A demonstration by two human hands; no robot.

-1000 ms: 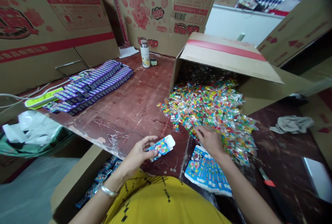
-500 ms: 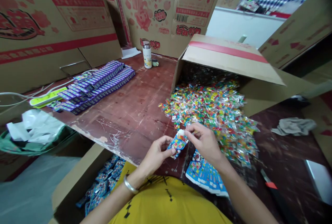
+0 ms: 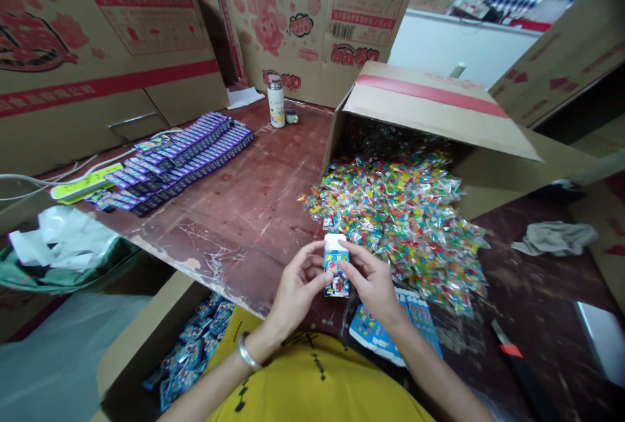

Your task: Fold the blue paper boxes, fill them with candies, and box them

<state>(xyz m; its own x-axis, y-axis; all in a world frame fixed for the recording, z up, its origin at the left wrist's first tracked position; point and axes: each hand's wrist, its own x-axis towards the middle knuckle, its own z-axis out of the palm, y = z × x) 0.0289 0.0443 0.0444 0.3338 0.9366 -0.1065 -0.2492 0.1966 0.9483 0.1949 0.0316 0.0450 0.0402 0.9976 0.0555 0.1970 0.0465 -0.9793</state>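
— Cardboard small box [image 3: 336, 267], printed blue with its white top flap standing open: where is it sitting?

— Upright over the near edge of the desk [image 3: 254, 200], between both hands. Left hand [image 3: 297, 288] is closing its grip on the box's left side; right hand [image 3: 374, 282] is pinching the right side, fingers curled around it.

— Surroundings?

— Heap of colourful candy packets [image 3: 405, 213] is spilling from a tipped carton [image 3: 430, 103] just beyond. Flat blue box blanks [image 3: 375, 331] are lying under the right wrist. Rows of purple boxes [image 3: 180, 155] are lining the far left.
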